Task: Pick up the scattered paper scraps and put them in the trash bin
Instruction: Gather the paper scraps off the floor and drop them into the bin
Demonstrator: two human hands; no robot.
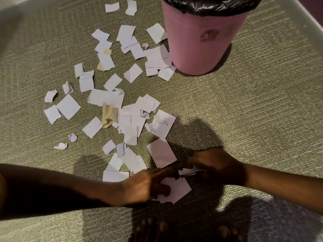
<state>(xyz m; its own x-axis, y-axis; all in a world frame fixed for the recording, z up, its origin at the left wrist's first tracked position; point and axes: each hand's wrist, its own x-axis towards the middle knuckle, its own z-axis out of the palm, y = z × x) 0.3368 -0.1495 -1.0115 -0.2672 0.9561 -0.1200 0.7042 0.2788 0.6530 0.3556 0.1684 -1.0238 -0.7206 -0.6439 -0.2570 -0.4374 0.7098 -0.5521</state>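
Paper scraps [104, 97] everywhere on the carpet floor [253, 110]! White torn squares and a few crumpled bits spread from 12 o'clock down through the centre to 6 o'clock, thickest at 9 to 10 o'clock. A crumpled tan piece [109, 117] sits in the middle of the pile, and two smaller tan bits lie up toward 11 o'clock.

Down at 6 o'clock, the left hand [148, 186] comes in from 8 o'clock and lies over a large white scrap [178, 189], thumb resting on the sheet, fingers stretched toward the other hand. Whether it actually pinches the sheet, I cannot tell. Just beside it, at 5 o'clock, the right hand [215, 168] is deep in shadow, fingers curled tight around a bunch of scraps [190, 172] whose ragged white edges poke out toward the left fingertips.

The trash bin [201, 41] stands upright at 1 o'clock, pink with a black liner [211, 4] folded over its rim, several scraps touching its base on the 9 o'clock side. It is well apart from both hands.

Bare toes [148, 223] show at the bottom edge.
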